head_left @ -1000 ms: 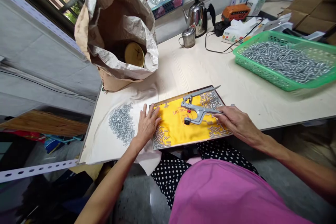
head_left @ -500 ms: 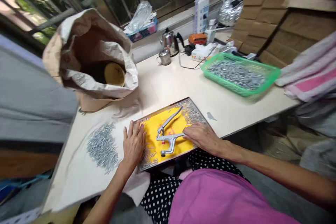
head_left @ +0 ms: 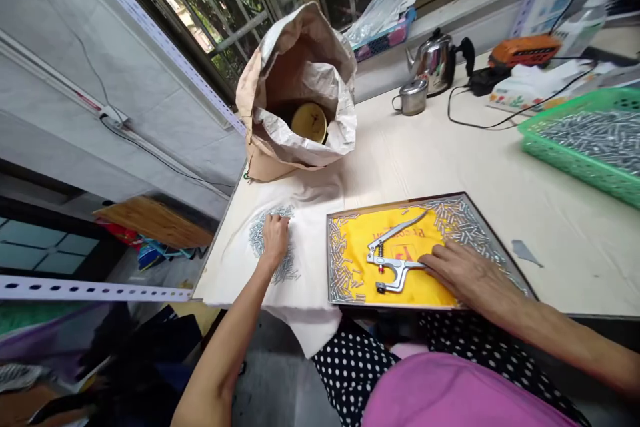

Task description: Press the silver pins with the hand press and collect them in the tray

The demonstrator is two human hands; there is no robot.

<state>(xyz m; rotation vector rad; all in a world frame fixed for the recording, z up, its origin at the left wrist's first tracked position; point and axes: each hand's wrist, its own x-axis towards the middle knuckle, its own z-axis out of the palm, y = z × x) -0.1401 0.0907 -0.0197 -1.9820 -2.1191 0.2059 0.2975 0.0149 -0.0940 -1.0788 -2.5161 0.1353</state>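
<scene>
My left hand (head_left: 275, 237) is on a pile of small silvery metal pins (head_left: 258, 235) on a white cloth. Its fingers curl down into the pile, and whatever is between them is hidden. Snap pliers (head_left: 400, 264) with a spring and spread handles lie on a yellow sheet in a shallow framed tray (head_left: 395, 201). Over the end of their lower handle, my right hand (head_left: 467, 273) is closed, fingers bent around it. Loose pins (head_left: 340, 273) gather along the tray's left side, and more pins (head_left: 467, 227) line its right side.
A large open paper sack (head_left: 273, 159) with a round yellowish object inside stands behind the pile. At right is a green basket (head_left: 580, 163) of metal pieces. A kettle (head_left: 434, 65), a metal cup (head_left: 413, 99) and a black cord sit at the back.
My left hand has left the tray's left edge and moved left onto the pin pile. My right hand stays at the pliers' handle. The view has turned left.
</scene>
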